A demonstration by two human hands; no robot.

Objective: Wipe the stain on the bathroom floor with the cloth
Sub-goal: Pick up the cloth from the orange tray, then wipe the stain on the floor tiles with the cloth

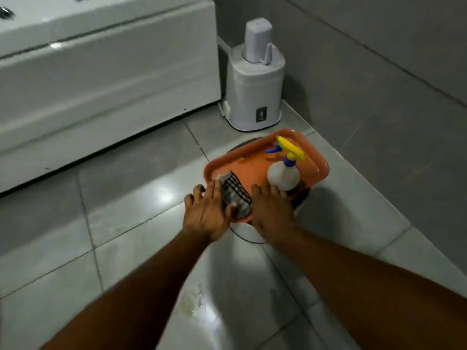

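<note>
My left hand (pixel 207 213) pinches the soft, light folded cloth (pixel 235 195) by its near edge; right hand (pixel 271 210) rests open, holding nothing.

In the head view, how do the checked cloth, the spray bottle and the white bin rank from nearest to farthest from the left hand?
From the left hand:
1. Checked cloth: touching its thumb, at the near end of the orange tray.
2. Spray bottle: on the tray's right side, beyond the right hand.
3. White bin: in the corner beside the bathtub.

Open floor (pixel 126 173) left of tray (pixel 321 170); spray bottle (pixel 283 174) crowds its right.
</note>
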